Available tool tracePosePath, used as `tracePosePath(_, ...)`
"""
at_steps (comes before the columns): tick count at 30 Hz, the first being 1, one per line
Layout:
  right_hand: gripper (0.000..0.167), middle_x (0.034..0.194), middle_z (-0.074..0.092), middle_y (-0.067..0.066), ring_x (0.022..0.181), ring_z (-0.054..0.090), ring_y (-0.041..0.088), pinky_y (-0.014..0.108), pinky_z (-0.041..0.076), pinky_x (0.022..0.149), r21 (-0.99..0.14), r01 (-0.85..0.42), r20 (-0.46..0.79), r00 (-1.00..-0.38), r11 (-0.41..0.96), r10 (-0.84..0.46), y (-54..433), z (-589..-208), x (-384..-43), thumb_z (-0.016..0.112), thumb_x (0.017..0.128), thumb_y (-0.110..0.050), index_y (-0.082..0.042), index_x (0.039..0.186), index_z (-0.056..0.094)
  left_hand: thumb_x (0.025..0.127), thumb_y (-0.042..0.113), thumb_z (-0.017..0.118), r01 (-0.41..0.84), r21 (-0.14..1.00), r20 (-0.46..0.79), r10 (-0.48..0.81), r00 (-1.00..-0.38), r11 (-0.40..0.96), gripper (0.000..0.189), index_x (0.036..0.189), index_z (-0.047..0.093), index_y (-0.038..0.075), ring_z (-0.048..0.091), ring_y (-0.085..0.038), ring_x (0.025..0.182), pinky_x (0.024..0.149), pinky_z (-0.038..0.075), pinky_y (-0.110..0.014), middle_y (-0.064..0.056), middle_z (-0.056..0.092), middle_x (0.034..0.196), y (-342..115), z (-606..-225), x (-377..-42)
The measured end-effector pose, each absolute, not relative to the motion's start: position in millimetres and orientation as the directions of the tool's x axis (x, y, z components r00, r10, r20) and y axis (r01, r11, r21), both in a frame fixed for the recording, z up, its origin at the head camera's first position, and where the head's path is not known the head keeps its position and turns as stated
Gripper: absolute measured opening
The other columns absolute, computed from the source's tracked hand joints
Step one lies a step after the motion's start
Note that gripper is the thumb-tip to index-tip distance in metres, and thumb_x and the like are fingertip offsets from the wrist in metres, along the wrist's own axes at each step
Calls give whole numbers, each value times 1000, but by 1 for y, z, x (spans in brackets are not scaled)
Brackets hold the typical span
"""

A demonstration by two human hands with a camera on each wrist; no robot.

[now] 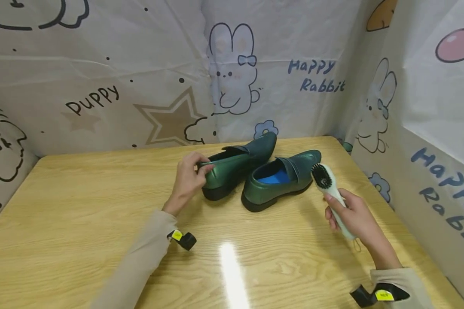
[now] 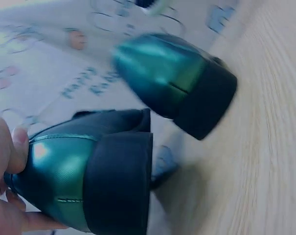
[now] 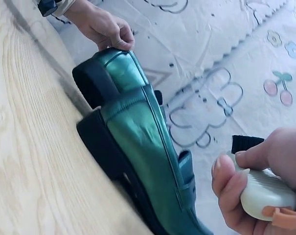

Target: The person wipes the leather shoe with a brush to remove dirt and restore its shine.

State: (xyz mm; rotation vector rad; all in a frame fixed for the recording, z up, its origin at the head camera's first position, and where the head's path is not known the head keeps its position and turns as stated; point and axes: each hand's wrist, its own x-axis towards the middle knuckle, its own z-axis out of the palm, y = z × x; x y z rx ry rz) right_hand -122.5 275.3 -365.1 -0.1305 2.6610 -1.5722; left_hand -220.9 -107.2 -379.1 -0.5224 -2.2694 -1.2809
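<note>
My left hand (image 1: 190,178) pinches the heel collar of a dark green loafer (image 1: 228,174), thumb on the outside of the leather. In the left wrist view, that loafer's black heel (image 2: 119,183) faces the camera; I cannot tell whether it touches the table. Just to the right, a matching loafer (image 1: 272,186) with a blue insole stands on the table, toe pointing away to the right. My right hand (image 1: 349,214) grips the pale handle of a shoe brush (image 1: 332,195). The brush's black bristles (image 1: 322,177) face up near the second loafer's toe, held above the table.
Beneath everything lies a light wood-grain table (image 1: 81,231). A patterned sheet (image 1: 158,77) with cartoon rabbits and stars hangs behind the table and along its right side. An orange loop (image 3: 284,216) dangles from the brush handle's end.
</note>
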Motion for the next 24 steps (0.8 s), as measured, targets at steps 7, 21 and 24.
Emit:
tracePosePath(7, 30, 69, 59, 12, 45, 53, 21, 33, 45, 40, -866, -167, 81, -977, 472, -198, 246, -351, -124, 47, 102, -26, 3, 106, 51, 88, -4, 64, 432, 800, 476, 0, -880, 417, 4, 90, 66, -7, 51, -10, 81, 62, 43, -16, -5, 61, 87, -188, -361, -171)
tracePosePath(21, 24, 70, 61, 8, 43, 50, 17, 27, 38, 35, -866, -281, 131, -926, 413, -355, 209, -342, -126, 43, 103, -21, -1, 111, 54, 92, -20, 39, 478, 803, 565, 198, -801, -356, 21, 102, 58, -19, 49, -18, 91, 71, 46, -22, -12, 57, 100, -298, -373, -80)
tracePosePath(24, 23, 70, 61, 7, 43, 50, 17, 28, 39, 36, -856, -276, 115, -926, 438, -358, 207, -339, -124, 43, 104, -23, -3, 109, 54, 93, -18, 39, 428, 822, 535, 253, -806, -376, 23, 103, 60, -16, 49, -18, 95, 75, 47, -22, -11, 58, 102, -288, -380, -80)
